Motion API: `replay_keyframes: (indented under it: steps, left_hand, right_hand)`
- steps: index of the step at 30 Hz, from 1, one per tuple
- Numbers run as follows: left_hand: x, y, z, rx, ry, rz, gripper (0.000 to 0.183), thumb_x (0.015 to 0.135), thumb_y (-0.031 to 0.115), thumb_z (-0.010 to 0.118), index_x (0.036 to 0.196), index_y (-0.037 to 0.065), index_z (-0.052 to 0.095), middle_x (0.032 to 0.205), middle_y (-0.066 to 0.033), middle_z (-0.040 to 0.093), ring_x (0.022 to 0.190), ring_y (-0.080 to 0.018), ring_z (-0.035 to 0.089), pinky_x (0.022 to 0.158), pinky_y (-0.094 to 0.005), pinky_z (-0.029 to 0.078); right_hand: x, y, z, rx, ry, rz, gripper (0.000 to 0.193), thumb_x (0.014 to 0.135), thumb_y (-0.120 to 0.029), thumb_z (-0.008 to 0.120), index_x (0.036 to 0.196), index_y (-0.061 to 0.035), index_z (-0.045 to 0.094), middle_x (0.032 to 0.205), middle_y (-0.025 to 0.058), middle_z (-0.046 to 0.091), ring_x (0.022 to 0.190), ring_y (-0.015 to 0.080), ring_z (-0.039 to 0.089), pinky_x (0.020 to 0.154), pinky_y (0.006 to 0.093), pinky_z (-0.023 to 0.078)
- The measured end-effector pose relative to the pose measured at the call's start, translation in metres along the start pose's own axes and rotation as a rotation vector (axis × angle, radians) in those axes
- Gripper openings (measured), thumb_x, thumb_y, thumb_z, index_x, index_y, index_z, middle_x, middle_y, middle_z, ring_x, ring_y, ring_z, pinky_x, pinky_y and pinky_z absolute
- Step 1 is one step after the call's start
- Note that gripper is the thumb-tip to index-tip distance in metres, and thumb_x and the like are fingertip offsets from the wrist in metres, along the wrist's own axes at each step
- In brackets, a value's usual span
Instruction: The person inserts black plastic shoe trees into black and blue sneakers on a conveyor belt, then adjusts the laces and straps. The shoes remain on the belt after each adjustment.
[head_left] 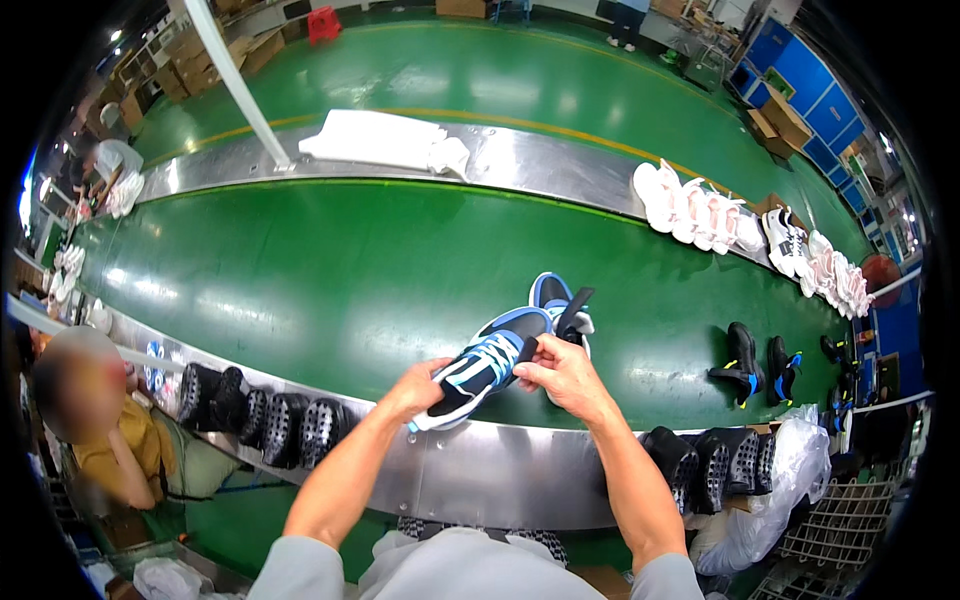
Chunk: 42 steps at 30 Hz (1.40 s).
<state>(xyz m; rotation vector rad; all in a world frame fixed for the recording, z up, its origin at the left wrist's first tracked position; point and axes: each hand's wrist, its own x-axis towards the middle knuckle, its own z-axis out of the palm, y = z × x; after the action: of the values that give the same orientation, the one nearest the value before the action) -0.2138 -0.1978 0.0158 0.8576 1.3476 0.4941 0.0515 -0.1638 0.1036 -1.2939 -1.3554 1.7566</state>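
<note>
A blue, black and white sneaker [485,362] is tilted over the near edge of the green belt, its toe pointing away to the right. My left hand [413,392] is closed round its heel end. Beside its laces, my right hand [562,375] pinches a short black strap [527,350] between thumb and fingers. A matching second sneaker [550,290] lies just behind the first, with another black strap [577,308] sticking up from it. My right hand partly hides this second sneaker.
Black shoe lasts [283,428] line the metal ledge [470,475] on the left, and more lasts [712,465] on the right. Black shoes [742,362] rest on the belt at right. White shoes [690,210] stand along the far ledge. A person [105,420] sits at left.
</note>
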Motion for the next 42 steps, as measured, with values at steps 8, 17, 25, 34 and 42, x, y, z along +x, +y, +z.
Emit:
replay_keyframes:
  steps: [8, 17, 25, 34, 42]
  left_hand:
    - [-0.047, 0.004, -0.021, 0.668, -0.058, 0.436, 0.056, 0.078, -0.002, 0.067, 0.128, 0.022, 0.073, 0.109, -0.0156, 0.068, 0.109, -0.0361, 0.061, 0.098, -0.0424, 0.050]
    - [-0.071, 0.033, -0.002, 0.973, -0.166, 0.596, 0.059, 0.077, 0.000, 0.069, 0.129, 0.027, 0.073, 0.124, -0.0084, 0.062, 0.116, -0.0316, 0.054, 0.103, -0.0489, 0.042]
    - [-0.075, 0.048, -0.001, 1.158, -0.246, 0.780, 0.053, 0.075, 0.007, 0.074, 0.124, 0.027, 0.074, 0.116, -0.0072, 0.061, 0.116, -0.0305, 0.054, 0.100, -0.0500, 0.043]
    - [-0.077, 0.052, 0.001, 1.296, -0.319, 0.856, 0.033, 0.076, 0.011, 0.071, 0.109, 0.018, 0.076, 0.117, -0.0094, 0.063, 0.116, -0.0317, 0.055, 0.098, -0.0532, 0.044]
    - [-0.072, 0.041, -0.015, 1.089, -0.185, 0.330, 0.055, 0.077, 0.007, 0.069, 0.131, 0.015, 0.065, 0.126, -0.0160, 0.065, 0.121, -0.0361, 0.057, 0.102, -0.0499, 0.046]
  right_hand:
    - [-0.060, -0.034, 0.039, -0.239, -0.145, 0.006, 0.015, 0.095, -0.011, 0.072, 0.091, 0.0002, 0.064, 0.077, 0.0057, 0.071, 0.069, 0.0108, 0.070, 0.060, 0.0269, 0.055]
    - [-0.067, -0.020, 0.049, -0.312, -0.203, 0.020, 0.018, 0.100, -0.015, 0.066, 0.091, 0.0004, 0.066, 0.076, 0.0052, 0.071, 0.065, 0.0101, 0.066, 0.059, 0.0273, 0.053]
    - [-0.060, -0.005, 0.062, -0.266, -0.248, 0.134, 0.018, 0.100, -0.018, 0.067, 0.093, -0.0018, 0.068, 0.079, 0.0037, 0.072, 0.066, 0.0076, 0.065, 0.056, 0.0237, 0.049]
    - [-0.053, -0.002, 0.077, -0.340, -0.342, 0.223, 0.021, 0.099, -0.018, 0.068, 0.085, -0.0027, 0.067, 0.071, 0.0020, 0.069, 0.055, 0.0063, 0.059, 0.048, 0.0235, 0.044]
    - [-0.025, 0.037, 0.045, -0.688, 0.185, -0.019, 0.024, 0.089, -0.025, 0.076, 0.089, -0.0024, 0.067, 0.076, 0.0137, 0.072, 0.073, 0.0299, 0.069, 0.067, 0.0429, 0.054]
